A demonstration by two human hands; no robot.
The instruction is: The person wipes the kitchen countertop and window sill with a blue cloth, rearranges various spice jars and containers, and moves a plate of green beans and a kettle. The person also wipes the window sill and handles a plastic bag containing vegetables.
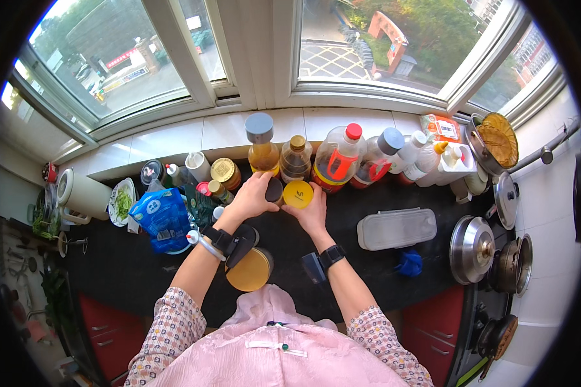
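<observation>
My left hand (252, 197) is wrapped around a dark-lidded jar (274, 190) at the back of the black countertop (329, 275). Beside it, my right hand (312, 213) grips a yellow-lidded jar (298, 195) whose lid bears a handwritten mark. The two jars stand side by side, and the lids hide most of their bodies. Just behind them are an oil bottle with a grey cap (260, 129), a dark sauce bottle with a gold cap (296, 157) and a large plastic bottle with a red cap (339, 157). A gold-lidded canister (248, 270) stands close to my body, under my left forearm.
On the left are a blue plastic pouch (162, 217), a plate of chopped greens (122, 202) and a gold-lidded jar (226, 171). At right lie a translucent lidded box (397, 228), a blue cloth (409, 263) and a steel pot lid (474, 249). Windows rise behind the tiled sill (169, 138).
</observation>
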